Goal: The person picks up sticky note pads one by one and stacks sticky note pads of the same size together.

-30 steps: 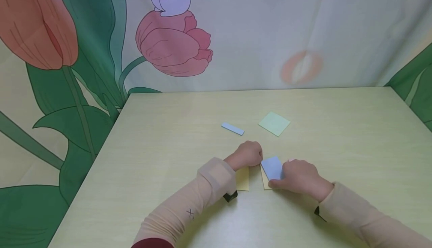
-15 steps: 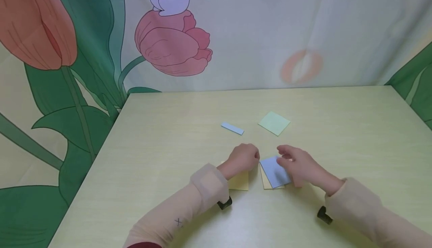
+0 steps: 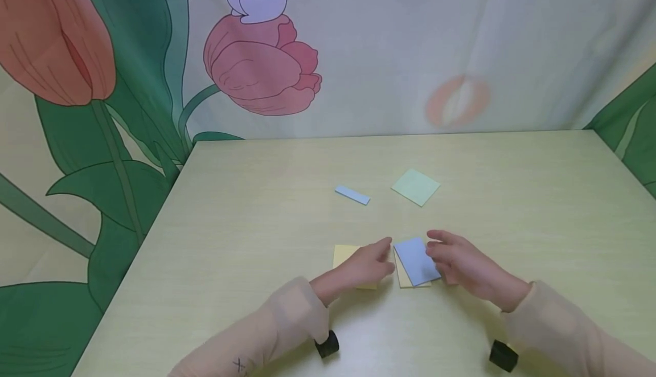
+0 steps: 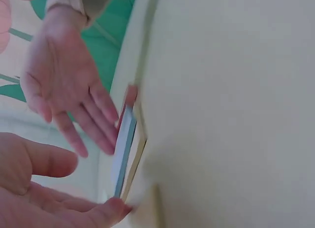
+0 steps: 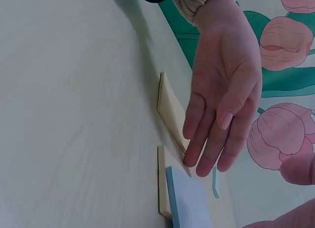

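My left hand (image 3: 359,269) reaches over the left yellow sticky note pad (image 3: 344,253), fingers extended, fingertips close to the left corner of a blue sticky note pad (image 3: 417,262). The blue pad lies slightly turned on another yellow pad (image 3: 402,274), whose left and front edges show. At the blue pad's right side is my right hand (image 3: 468,266), fingers loosely straight and pinching nothing. A reddish pad (image 4: 130,96) sticks out beside the blue one in the left wrist view, mostly hidden by the right hand in the head view.
Farther back on the pale table (image 3: 246,206) lie a narrow blue strip (image 3: 352,195) and a light green square pad (image 3: 415,187). A curtain printed with flowers (image 3: 263,69) hangs behind the table's far edge.
My right hand has let go of the blue pad, lifted, and come down at its right side. The left hand has uncurled its fingers and drawn slightly toward me, uncovering more of the left yellow pad.
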A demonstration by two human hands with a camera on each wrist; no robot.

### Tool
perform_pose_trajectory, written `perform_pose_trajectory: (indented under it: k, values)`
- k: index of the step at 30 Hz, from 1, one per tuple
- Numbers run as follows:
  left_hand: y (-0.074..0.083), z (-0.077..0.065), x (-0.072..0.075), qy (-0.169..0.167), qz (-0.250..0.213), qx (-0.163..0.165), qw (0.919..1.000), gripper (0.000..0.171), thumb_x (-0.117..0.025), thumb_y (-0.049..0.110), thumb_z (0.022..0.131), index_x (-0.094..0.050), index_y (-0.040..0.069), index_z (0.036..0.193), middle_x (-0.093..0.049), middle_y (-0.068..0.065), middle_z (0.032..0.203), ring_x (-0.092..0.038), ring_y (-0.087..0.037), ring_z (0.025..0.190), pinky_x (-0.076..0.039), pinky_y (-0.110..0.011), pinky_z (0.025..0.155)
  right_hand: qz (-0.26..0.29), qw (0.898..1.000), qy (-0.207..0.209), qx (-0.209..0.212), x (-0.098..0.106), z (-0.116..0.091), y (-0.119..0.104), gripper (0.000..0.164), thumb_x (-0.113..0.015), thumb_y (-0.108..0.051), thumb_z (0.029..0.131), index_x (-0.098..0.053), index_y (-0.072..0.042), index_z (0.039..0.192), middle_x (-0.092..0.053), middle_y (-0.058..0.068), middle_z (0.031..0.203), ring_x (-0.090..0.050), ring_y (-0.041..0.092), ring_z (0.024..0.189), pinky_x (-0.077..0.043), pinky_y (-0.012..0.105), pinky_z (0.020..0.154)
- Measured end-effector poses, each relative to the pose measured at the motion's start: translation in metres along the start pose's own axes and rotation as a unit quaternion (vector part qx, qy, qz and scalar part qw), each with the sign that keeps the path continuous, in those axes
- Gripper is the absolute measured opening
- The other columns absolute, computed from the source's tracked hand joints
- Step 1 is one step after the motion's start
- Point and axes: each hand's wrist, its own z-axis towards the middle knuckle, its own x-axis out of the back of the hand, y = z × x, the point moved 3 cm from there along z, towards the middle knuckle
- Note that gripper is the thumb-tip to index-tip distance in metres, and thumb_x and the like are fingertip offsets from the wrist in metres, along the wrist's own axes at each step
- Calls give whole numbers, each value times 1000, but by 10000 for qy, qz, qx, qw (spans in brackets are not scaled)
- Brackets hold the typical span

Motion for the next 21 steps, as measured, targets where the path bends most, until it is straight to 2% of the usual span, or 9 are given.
perform_pose_trajectory:
  k: [1,4,8,12,21]
  values:
    - [-1,-3,-3,-37,-244,16,9997,59,-46,13,87,-21,0,139,-32,-15,140,-30,-24,130,-26,-37,106,8,10000,5,-17,-1,0,1,67,-40,-23,91,-2,-2,141,-5,23,146,-15,38,131,-32,37,86]
    - [-2,-11,-11,-52,-843,94,9964,64,-47,13,86,-15,0,140,-18,-12,146,-17,-23,135,-17,-37,109,6,10000,24,20,-2,-1,3,66,-40,-23,91,-3,-1,141,-6,23,146,-15,38,132,-32,41,91]
    - [-3,-18,-20,-41,-1537,104,9881,65,-47,9,86,-13,-2,140,-16,-14,146,-17,-25,135,-15,-39,109,14,9999,81,86,-3,-2,5,65,-40,-22,91,-3,0,140,-6,24,146,-13,38,133,-19,50,105]
    - [-4,-23,-26,-79,-2209,153,9751,66,-46,7,85,-10,0,141,-16,-16,146,-18,-29,134,-17,-41,108,22,9998,144,146,-6,-3,6,65,-40,-19,90,-3,2,140,-6,25,145,-13,37,133,-15,51,106]
    - [-3,-31,-32,-211,-2803,73,9597,66,-44,8,86,-8,-1,141,-12,-16,147,-16,-30,134,-15,-42,108,65,9994,191,279,-10,-5,8,65,-41,-14,88,-4,4,139,-3,28,144,-9,39,133,-11,53,106]
